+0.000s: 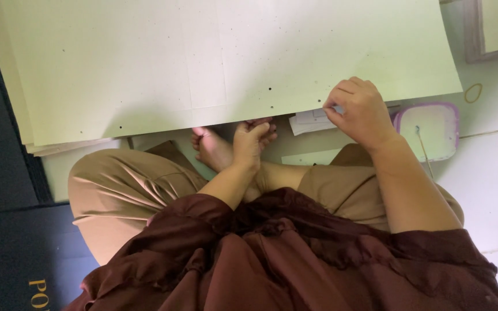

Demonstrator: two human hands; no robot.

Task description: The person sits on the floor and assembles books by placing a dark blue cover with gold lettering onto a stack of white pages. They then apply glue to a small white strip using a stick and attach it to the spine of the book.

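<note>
A large pale green cardboard sheet [203, 57] lies on a stack of similar sheets in front of my crossed legs. My right hand [363, 112] is at its near edge, thumb and forefinger pinched together on that edge. My left hand [250, 141] rests by my bare foot [211, 151], with its fingers curled in the shadow just under the sheet's near edge. Whether they grip the sheet is hidden.
A white tub with a purple rim [430, 128], a thin stick lying across it, stands right of my right hand. White paper slips [308, 121] lie beneath the sheet's edge. A rubber band [472, 92] lies on white floor tiles. Dark blue covers [7, 242] are stacked at left.
</note>
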